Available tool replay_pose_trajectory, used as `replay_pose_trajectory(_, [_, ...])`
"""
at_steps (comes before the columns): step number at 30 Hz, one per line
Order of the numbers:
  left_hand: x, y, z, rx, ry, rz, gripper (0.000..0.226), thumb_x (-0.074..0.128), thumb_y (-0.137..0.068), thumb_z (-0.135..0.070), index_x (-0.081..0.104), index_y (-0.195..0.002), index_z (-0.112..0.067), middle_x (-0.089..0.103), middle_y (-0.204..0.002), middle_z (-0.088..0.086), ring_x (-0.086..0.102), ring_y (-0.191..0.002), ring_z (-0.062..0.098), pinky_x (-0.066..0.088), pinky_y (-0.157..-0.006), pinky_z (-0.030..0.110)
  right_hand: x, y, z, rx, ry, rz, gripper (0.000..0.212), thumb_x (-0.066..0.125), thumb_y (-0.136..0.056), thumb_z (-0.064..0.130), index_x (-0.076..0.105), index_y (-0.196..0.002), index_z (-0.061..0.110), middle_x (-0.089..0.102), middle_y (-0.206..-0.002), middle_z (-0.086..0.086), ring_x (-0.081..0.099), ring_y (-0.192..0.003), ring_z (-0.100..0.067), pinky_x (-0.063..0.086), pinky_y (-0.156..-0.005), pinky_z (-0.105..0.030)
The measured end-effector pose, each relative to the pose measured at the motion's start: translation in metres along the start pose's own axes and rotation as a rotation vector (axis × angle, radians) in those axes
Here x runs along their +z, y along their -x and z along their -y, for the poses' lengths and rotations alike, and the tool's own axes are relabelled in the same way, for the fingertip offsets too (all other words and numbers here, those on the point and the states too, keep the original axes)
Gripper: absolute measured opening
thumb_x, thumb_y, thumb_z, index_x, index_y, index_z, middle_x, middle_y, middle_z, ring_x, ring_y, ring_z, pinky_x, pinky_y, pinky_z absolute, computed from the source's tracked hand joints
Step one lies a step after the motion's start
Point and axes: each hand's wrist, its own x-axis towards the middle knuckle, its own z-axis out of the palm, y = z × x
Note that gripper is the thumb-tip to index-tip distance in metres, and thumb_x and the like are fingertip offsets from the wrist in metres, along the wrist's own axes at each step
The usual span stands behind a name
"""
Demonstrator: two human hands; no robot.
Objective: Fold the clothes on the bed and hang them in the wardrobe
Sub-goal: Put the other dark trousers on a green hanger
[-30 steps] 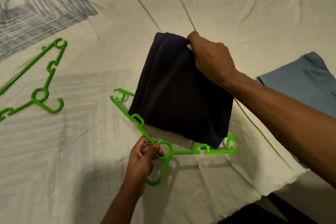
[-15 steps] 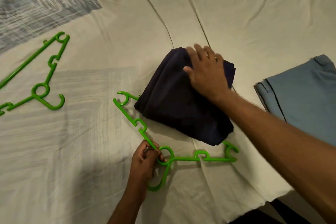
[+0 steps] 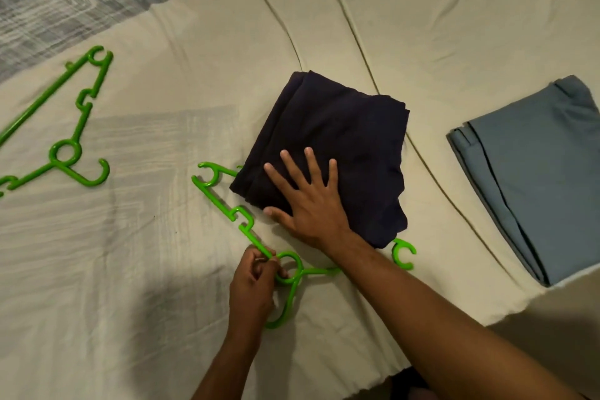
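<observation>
Now we look down on a bed covered by a cream sheet, and we see two bare hands at work near the centre. Our right hand lies flat on a folded dark navy garment, fingers straight and spread, gripping nothing, only pressing the cloth down near its lower left corner. A second ago that hand pinched the top edge of the garment and held it raised; half a second ago it had laid the cloth down and rested near the far edge. It has since slid toward us, so the fold looks finished and smoothed. Our left hand, at about 7 o'clock from the garment, keeps its fingers curled round a bright green hanger beside the ring below its hook, as it did in both earlier views. The garment is draped over the hanger's lower bar, with the hanger's two ends poking out at 9 o'clock and 4 o'clock of the cloth. We judge the next step is lifting the hanger to carry it to the wardrobe, which is not in view. At 3 o'clock, well apart, lies a folded grey-blue garment; at 9 o'clock, well apart, lies a spare green hanger, untouched.
</observation>
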Motion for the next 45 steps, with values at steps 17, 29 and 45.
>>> replay_pose_trajectory(17, [0.006,0.044,0.006,0.008,-0.342,0.055,0.035,0.050,-0.090,-0.042,0.057,-0.071,-0.013,0.064,-0.064,0.002,0.062,-0.068,0.023,0.051,-0.069,0.044,-0.016,0.059,-0.017,0.204,-0.074,0.048,0.070,0.023,-0.097,0.064,0.033,-0.155,0.025,0.028,-0.163,-0.005,0.025,-0.149,-0.036,0.022,-0.113,-0.066])
replay_pose_trajectory(29, [-0.024,0.117,-0.142,0.186,-0.241,0.302,0.022,0.054,-0.095,-0.010,0.060,-0.074,-0.009,0.060,-0.054,0.005,0.056,-0.051,0.014,0.047,-0.057,0.027,-0.133,0.153,0.012,0.034,-0.430,0.021,0.049,0.044,-0.088,0.040,0.056,-0.132,0.020,0.063,-0.119,-0.005,0.062,-0.102,-0.030,0.050,-0.085,-0.042])
replay_pose_trajectory(45, [-0.055,0.157,-0.368,0.904,-0.447,0.245,0.038,0.054,-0.084,-0.055,0.059,-0.114,-0.033,0.067,-0.101,-0.012,0.061,-0.101,0.007,0.046,-0.086,0.028,-0.410,0.132,-0.040,0.084,-0.376,-0.322,0.010,0.055,-0.096,0.015,0.061,-0.104,0.018,0.066,-0.091,0.001,0.056,-0.089,-0.025,0.043,-0.071,-0.038])
